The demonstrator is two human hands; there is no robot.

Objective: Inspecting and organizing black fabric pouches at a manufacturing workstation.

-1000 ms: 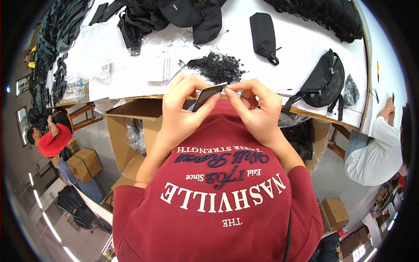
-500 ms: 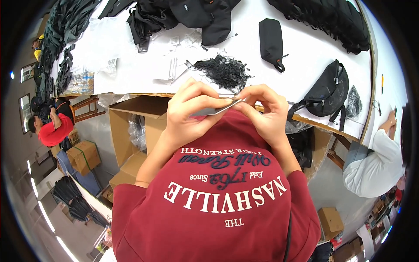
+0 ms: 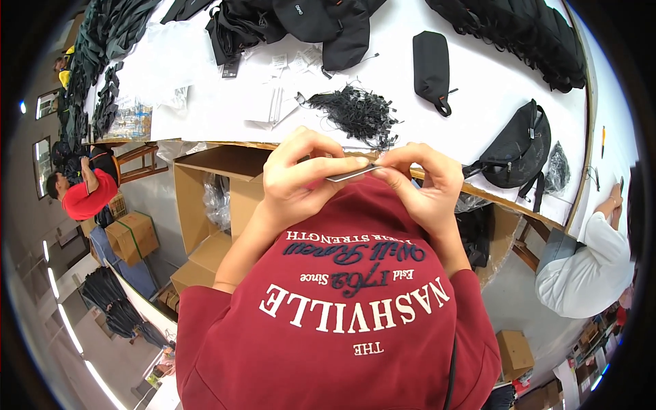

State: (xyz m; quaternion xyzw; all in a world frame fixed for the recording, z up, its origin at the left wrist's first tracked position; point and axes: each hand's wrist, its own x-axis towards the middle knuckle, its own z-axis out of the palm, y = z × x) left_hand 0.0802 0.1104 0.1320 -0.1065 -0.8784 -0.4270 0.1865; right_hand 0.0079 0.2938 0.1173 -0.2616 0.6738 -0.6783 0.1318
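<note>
My left hand [image 3: 304,181] and my right hand [image 3: 424,188] meet in front of my chest, just below the table's edge. Between their fingertips they pinch a small flat dark card [image 3: 352,174], seen almost edge-on. On the white table [image 3: 478,96] right above my hands lies a heap of thin black strings [image 3: 355,113]. A few white tags [image 3: 280,102] lie left of that heap. My red sweatshirt [image 3: 342,307] fills the lower middle of the view.
A black pouch [image 3: 432,63] and a black waist bag [image 3: 519,147] lie on the table's right side, with black bags [image 3: 301,24] piled along the far edge. An open cardboard box [image 3: 205,198] stands under the table. A person in white [image 3: 588,266] sits right; another in red [image 3: 85,195] left.
The card has tipped from showing its dark face to lying almost edge-on between my fingers. My hands stay together at the table's edge.
</note>
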